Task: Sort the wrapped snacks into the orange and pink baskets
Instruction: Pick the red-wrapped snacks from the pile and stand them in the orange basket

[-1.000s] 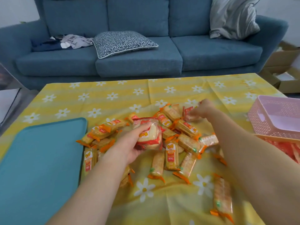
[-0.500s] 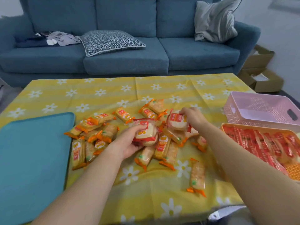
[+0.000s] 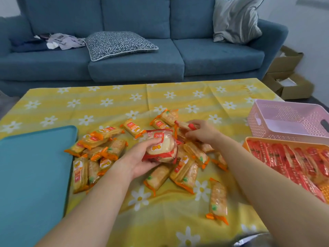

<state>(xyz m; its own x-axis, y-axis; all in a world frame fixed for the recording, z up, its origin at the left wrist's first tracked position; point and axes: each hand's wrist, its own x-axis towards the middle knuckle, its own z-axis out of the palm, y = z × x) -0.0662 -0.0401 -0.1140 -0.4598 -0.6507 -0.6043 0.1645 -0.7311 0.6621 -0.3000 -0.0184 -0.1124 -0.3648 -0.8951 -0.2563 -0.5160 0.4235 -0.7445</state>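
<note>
— On the counter (image 3: 106, 107), what's the left hand (image 3: 137, 161) doing?
— Its fingers (image 3: 153, 141) squeeze red snacks (image 3: 161, 148) above the pile (image 3: 187, 163).
— The right hand (image 3: 203, 132)?
— It pinches another red one (image 3: 185, 124), near the orange basket (image 3: 246, 143).

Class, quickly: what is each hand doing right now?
Left hand: closed on a stack of red-wrapped round snacks.
Right hand: pinching one red-wrapped snack.

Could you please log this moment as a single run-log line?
left hand: holds stack of red-wrapped round snacks | right hand: picking red-wrapped snack from pile | orange basket: red packs | pink basket: empty
</note>
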